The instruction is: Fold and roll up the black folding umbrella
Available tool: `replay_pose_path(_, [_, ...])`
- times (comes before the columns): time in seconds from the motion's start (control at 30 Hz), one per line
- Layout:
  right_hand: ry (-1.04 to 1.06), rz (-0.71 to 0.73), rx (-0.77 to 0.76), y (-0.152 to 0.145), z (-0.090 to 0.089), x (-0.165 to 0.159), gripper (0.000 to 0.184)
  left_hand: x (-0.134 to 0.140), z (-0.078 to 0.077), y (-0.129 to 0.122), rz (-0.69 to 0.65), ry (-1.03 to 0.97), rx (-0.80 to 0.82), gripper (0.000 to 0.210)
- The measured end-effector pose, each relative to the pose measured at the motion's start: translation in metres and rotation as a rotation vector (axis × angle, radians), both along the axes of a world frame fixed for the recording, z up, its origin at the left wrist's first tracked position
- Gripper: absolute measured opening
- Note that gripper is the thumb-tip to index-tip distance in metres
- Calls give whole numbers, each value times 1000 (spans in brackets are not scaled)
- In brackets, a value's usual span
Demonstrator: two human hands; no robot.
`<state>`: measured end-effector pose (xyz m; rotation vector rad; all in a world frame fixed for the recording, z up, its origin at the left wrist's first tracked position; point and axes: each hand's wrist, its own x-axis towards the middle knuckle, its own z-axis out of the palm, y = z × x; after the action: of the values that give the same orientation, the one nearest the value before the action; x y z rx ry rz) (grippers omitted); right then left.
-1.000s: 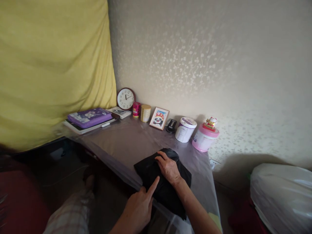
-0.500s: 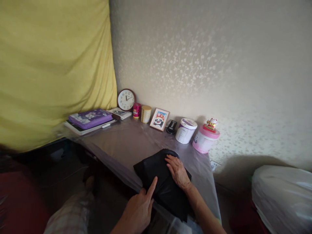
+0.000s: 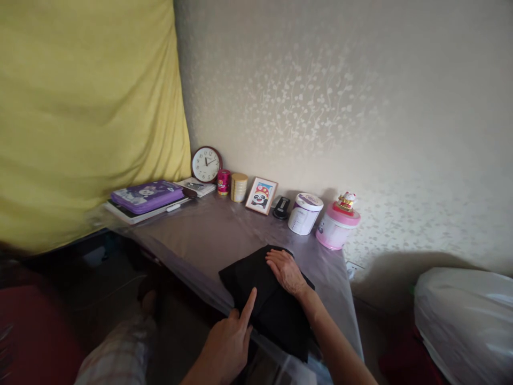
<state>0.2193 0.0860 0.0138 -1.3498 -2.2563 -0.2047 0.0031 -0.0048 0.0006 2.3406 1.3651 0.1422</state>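
- The black cloth [image 3: 264, 302] lies flat at the near right of the tabletop [image 3: 188, 235], reaching its near edge.
- The right hand [image 3: 286, 271] rests palm down on the cloth's far right part, fingers extended and close together.
- The left hand [image 3: 228, 339] is at the cloth's near left edge, index finger straight, the others curled; I cannot tell whether they pinch the fabric.
- Beyond the cloth, toward the wall [image 3: 420, 107], stand a panda picture [image 3: 261, 197], a white tub [image 3: 304, 215] and, farther right, a pink tub [image 3: 335, 230].
- Far left lies a purple case [image 3: 148, 195].
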Motion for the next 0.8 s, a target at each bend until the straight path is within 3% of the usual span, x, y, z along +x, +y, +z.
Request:
replay_pose_path(0.1, [37,-191,57,10,1,16,32,0,1,0,14,-29,-23,63])
replay_pose_path(0.17, [79,-232,88,5,3,31,33,-1,0,0,18,-52,-29,63])
replay_pose_path(0.3, [160,-214,94,-38,6,60,28,-2,-2,0,19,-71,-47,63])
replay_pose_path(0.43, [120,-254,59,-92,-3,78,27,-3,-1,0,23,-60,-47,62])
replay_pose_path(0.6, [105,-229,28,-135,-16,70,33,-2,5,0,33,-47,-61,62])
replay_pose_path(0.8, [99,-131,-9,-147,-16,48,39,-3,6,-1,30,-60,-71,60])
